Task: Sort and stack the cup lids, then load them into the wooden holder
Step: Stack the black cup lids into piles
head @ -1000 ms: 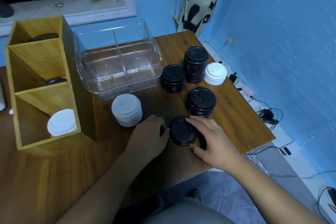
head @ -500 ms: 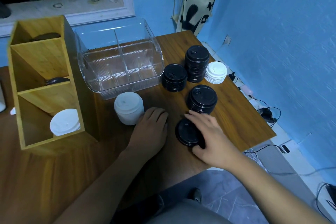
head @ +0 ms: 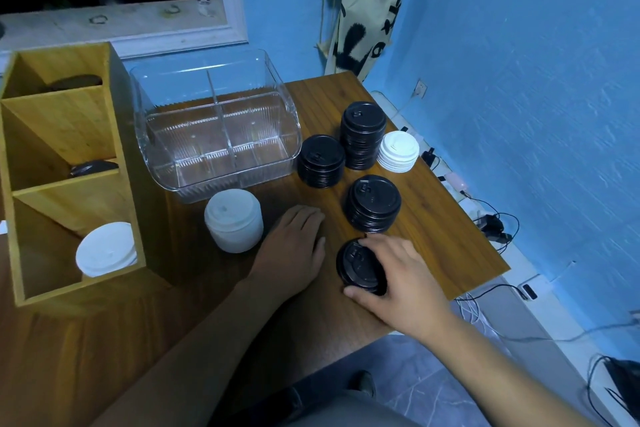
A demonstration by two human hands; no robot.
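Note:
My right hand (head: 401, 274) grips a short stack of black lids (head: 356, 263) at the near table edge, thumb at its front and fingers over its right side. My left hand (head: 294, 246) rests flat on the table just left of that stack, apart from it. Behind stand three more black lid stacks (head: 373, 203), (head: 321, 159), (head: 363, 132), the last one tallest, and a low white lid stack (head: 397, 151). A frosted white lid stack (head: 233, 220) stands left of my left hand. The wooden holder (head: 69, 184) at left holds white lids (head: 105, 253) in its lowest slot and dark lids above.
A clear plastic divided bin (head: 218, 135) sits behind the frosted stack, beside the holder. The table's right edge drops off close to the stacks, with cables and plugs (head: 491, 229) on the floor below. A blue wall is at right.
My left hand let go of the black stack and slid left to lie flat on the table. My right hand kept the stack and shifted it slightly right.

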